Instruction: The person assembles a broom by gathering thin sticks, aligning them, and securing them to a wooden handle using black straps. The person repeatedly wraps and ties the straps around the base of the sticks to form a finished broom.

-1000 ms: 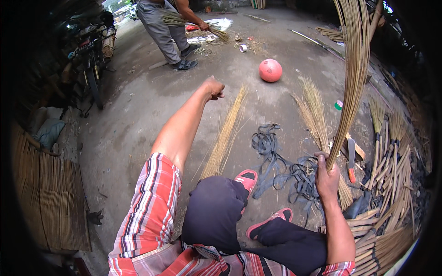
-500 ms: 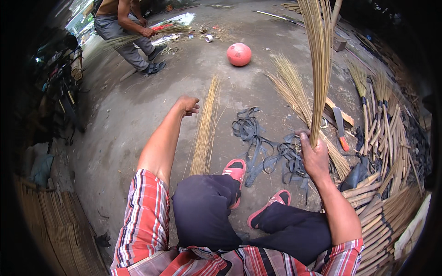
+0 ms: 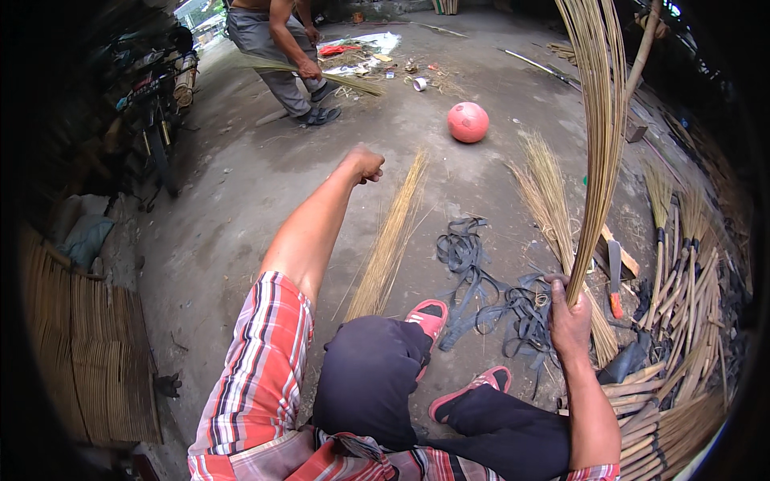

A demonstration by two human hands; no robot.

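Observation:
My right hand (image 3: 570, 321) is wrapped round the lower end of a bundle of long, thin broom bristles (image 3: 605, 120), which rises tall and bends slightly in the air. My left hand (image 3: 366, 164) is stretched out over the floor with its fingers curled in, slightly blurred; I cannot make out anything in them. Nearest to it lies a loose row of the same bristles (image 3: 389, 240). Black flat straps (image 3: 465, 256) lie tangled between my feet and the bristles. Another bundle of bristles (image 3: 545, 188) rests on the floor behind my right hand.
A machete (image 3: 615, 272) with a red handle, finished brooms (image 3: 682, 264) and stacked sticks (image 3: 642, 425) lie at the right. A pink ball (image 3: 468, 123) sits further off. Another person (image 3: 289, 56) stoops at the back left, near a motorbike (image 3: 156, 104), holding bristles.
My left hand has gone from spread fingers to curled ones. The view has turned, so things sit further right and lower. The raised bundle now bends more.

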